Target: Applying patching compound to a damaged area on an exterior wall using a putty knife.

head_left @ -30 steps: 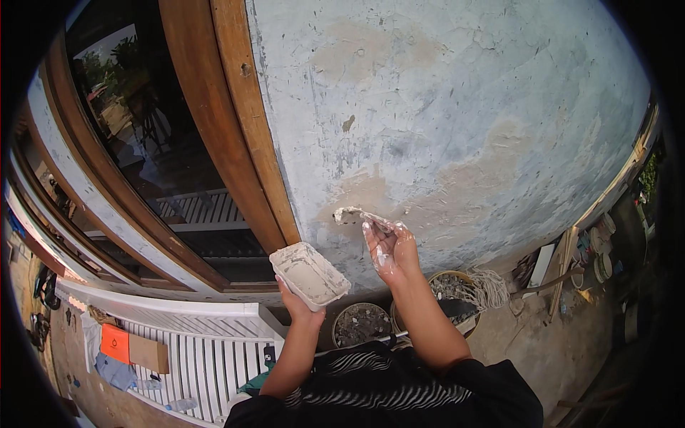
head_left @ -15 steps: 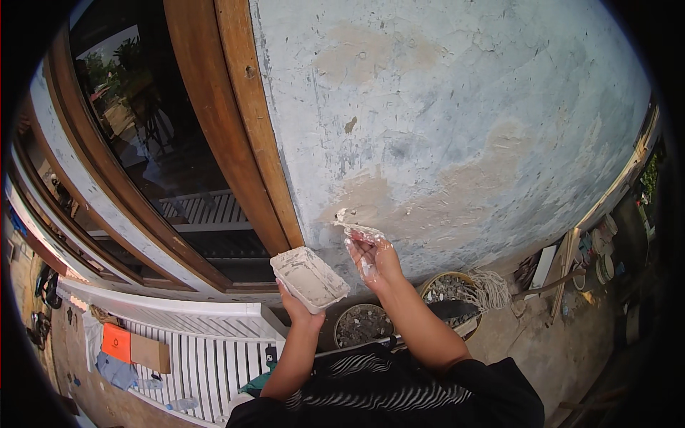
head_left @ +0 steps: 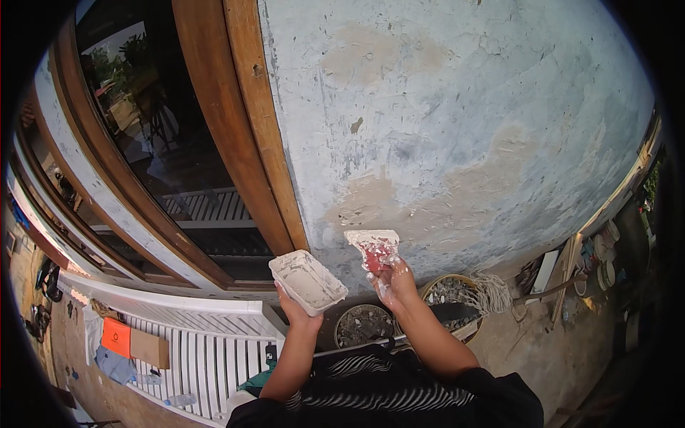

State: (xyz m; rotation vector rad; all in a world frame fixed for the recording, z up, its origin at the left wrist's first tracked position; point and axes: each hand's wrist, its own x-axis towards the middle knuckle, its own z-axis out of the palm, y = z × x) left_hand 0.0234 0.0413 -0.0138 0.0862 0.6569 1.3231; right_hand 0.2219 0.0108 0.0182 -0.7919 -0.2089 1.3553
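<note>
My left hand [head_left: 300, 312] grips a small rectangular tub [head_left: 308, 280] from below, its inside and rim coated with off-white filler. Closed on a red putty scraper [head_left: 377, 251], my right hand [head_left: 396, 284] has white smears over its fingers. Filler covers the wide edge of the scraper, whose flat side faces me. The scraper is to the right of the tub, just in front of the wall. Behind it, the pale blue wall [head_left: 457, 85] is rough and flaking. A beige patch of filler [head_left: 464, 187] spreads across its lower part, with another patch higher up.
A brown wooden window frame [head_left: 250, 107] borders the wall at left. Below it stands a white slatted bench [head_left: 207, 364] holding an orange box [head_left: 116, 337] and a plastic bottle [head_left: 180, 400]. Pots of rubble [head_left: 364, 326] and a mop head [head_left: 492, 292] sit at the wall's foot.
My right hand has drawn the scraper down and back from the wall and turned it, so its flat side now shows. The tub has barely moved.
</note>
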